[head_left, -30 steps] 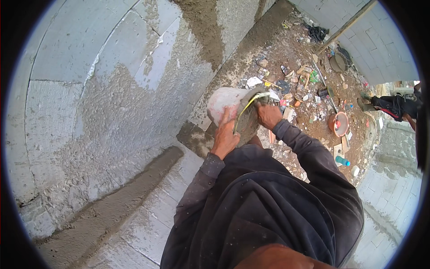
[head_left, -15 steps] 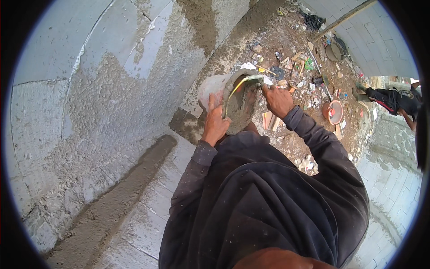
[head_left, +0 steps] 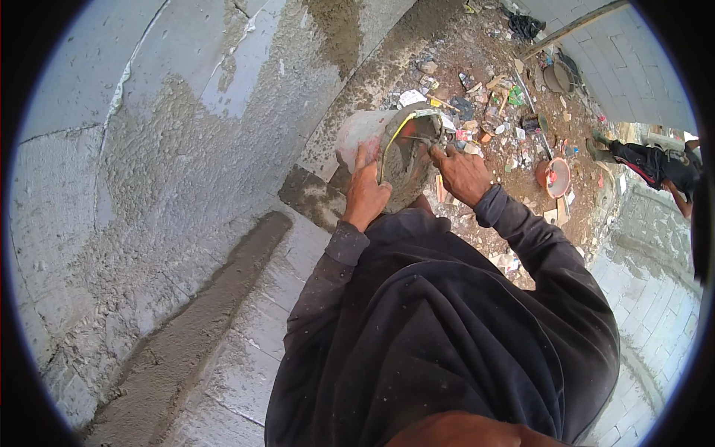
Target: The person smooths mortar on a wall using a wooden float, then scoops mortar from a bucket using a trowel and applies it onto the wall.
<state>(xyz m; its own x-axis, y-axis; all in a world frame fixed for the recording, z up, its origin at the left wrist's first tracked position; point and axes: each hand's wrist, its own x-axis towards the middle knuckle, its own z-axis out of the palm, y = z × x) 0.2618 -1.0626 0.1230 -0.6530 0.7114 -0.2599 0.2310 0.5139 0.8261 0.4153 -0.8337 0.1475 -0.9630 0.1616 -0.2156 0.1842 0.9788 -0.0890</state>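
A mortar-smeared bucket is tilted in front of me beside the wall, its open mouth turned to the right. My left hand is closed on the bucket's near rim, fingers along its outer side. Wet grey mortar coats the inside. My right hand is at the right of the mouth, fingers closed round what looks like a trowel; its thin shank reaches into the bucket, and the grip is mostly hidden by the fingers. A yellowish bucket handle arches along the rim.
The block wall on the left is partly plastered. A ledge with a wet mortar strip runs toward the lower left. Rubble and litter cover the ground beyond, with an orange bucket. Another person is at the far right.
My right hand has moved slightly down and left, with the tool now reaching into the bucket's mouth. The bucket has tipped a little, and my left hand stays on its rim.
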